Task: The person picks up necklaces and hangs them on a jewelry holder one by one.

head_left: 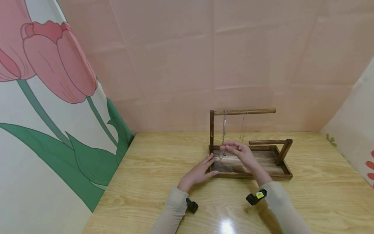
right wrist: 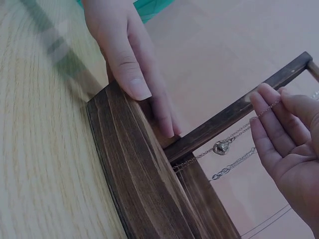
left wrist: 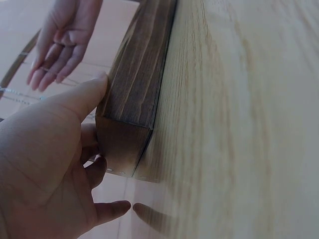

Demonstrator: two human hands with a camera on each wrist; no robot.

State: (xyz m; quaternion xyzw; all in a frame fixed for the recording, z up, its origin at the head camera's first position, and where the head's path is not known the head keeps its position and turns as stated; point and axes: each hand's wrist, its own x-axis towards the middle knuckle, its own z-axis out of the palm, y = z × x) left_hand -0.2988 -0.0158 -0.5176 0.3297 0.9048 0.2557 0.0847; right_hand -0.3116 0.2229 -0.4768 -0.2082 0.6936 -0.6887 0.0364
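A dark wooden jewelry stand [head_left: 260, 176] sits on the table, its shallow tray carrying a high bar and a lower one. At the tray's left front corner, my left hand [head_left: 197, 174] holds the wood, thumb over the front wall and fingers along the left end. My right hand [head_left: 244, 155] is above the tray and pinches a fine necklace [right wrist: 239, 131] between thumb and fingers. A round metal pendant [right wrist: 221, 147] hangs on this chain below the fingers. Beside it is a silver chain [head_left: 224, 126], looped over the high bar [head_left: 257, 111].
A thin necklace [head_left: 243, 126] hangs farther right on the high bar. The lower bar [head_left: 266, 142] juts leftward from a post at the tray's right end. Pink cloth [head_left: 175, 65] covers the wall behind the wooden table [head_left: 152, 162]; a tulip-printed sheet [head_left: 58, 65] is at left.
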